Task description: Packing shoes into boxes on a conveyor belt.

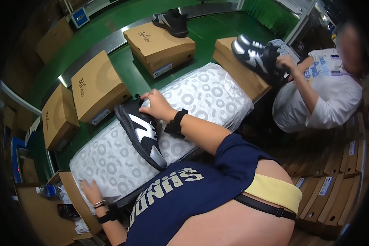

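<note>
This looks like the packing area of a shoe factory or warehouse. A long, flat green surface with a metal edging strip, resembling a conveyor line, carries lidded brown cardboard shoeboxes. Several black sneakers with silver panels are out along it, one on a box lid. A thick, plastic-wrapped white bundle with grey ring patterns lies alongside. A co-worker in a white T-shirt handles footwear too, and more brown boxes with pale labels stand in rows behind.
</note>
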Demonstrator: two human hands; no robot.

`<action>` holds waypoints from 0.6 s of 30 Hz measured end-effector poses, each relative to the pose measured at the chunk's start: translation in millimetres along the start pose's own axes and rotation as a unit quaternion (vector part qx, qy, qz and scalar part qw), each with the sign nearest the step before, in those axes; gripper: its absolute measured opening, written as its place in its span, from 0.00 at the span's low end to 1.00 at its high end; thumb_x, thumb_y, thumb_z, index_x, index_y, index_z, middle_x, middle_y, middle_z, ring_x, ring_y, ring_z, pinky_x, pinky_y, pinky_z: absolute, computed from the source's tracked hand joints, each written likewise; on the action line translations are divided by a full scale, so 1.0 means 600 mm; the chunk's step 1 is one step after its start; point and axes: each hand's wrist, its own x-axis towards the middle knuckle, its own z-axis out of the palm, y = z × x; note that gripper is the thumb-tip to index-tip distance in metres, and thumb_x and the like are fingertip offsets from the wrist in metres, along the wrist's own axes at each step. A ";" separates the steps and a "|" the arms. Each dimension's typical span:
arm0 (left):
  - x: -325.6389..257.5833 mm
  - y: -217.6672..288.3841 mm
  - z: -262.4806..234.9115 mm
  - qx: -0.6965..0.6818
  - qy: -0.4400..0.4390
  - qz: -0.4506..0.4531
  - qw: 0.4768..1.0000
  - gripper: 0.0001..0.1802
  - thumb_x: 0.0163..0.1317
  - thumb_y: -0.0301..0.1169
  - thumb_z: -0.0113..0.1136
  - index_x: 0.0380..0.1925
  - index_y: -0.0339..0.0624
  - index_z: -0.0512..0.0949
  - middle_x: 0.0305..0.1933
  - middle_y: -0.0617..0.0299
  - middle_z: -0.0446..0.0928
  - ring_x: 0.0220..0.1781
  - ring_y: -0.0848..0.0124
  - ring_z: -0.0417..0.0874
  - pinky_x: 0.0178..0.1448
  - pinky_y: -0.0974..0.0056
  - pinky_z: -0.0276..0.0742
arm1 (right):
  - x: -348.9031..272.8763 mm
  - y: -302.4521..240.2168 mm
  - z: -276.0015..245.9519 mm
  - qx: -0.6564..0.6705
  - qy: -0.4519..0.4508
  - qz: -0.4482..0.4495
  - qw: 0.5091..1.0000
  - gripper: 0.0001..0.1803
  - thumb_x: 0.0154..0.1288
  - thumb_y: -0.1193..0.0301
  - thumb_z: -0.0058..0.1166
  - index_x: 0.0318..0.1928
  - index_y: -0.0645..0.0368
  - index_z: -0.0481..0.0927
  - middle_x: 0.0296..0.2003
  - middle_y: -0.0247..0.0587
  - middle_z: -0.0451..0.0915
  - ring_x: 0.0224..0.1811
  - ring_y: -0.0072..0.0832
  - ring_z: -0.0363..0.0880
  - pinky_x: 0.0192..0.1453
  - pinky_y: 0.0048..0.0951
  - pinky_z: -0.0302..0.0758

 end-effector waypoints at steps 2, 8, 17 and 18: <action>0.022 0.061 -0.089 -0.104 -0.016 0.106 0.989 0.25 0.51 0.28 0.55 0.50 0.27 0.66 0.56 0.43 0.64 0.58 0.50 0.63 0.62 0.57 0.57 | 0.020 -0.060 -0.049 0.091 0.009 -0.050 0.995 0.32 0.41 0.60 0.65 0.45 0.67 0.72 0.45 0.57 0.68 0.50 0.43 0.67 0.52 0.35 0.65; -0.071 0.462 -0.163 -0.043 -0.088 0.588 0.803 0.28 0.43 0.33 0.61 0.46 0.33 0.68 0.47 0.46 0.69 0.43 0.48 0.73 0.46 0.56 0.70 | 0.075 -0.183 -0.131 0.355 -0.260 0.107 0.892 0.33 0.44 0.75 0.59 0.52 0.70 0.62 0.38 0.48 0.74 0.31 0.25 0.74 0.36 0.24 0.72; -0.029 0.480 -0.039 0.082 -0.150 0.556 0.813 0.33 0.44 0.45 0.60 0.53 0.47 0.68 0.59 0.42 0.60 0.61 0.43 0.58 0.62 0.42 0.49 | -0.057 0.103 -0.181 0.524 -0.034 0.461 0.715 0.09 0.49 0.79 0.47 0.35 0.60 0.71 0.28 0.36 0.73 0.27 0.25 0.73 0.30 0.27 0.71; -0.029 0.479 -0.017 0.091 -0.162 0.550 0.814 0.35 0.44 0.48 0.59 0.54 0.49 0.67 0.61 0.42 0.58 0.63 0.42 0.53 0.62 0.39 0.44 | -0.059 0.127 -0.178 0.478 -0.016 0.476 0.738 0.08 0.49 0.79 0.47 0.33 0.60 0.70 0.25 0.36 0.71 0.24 0.25 0.71 0.26 0.27 0.69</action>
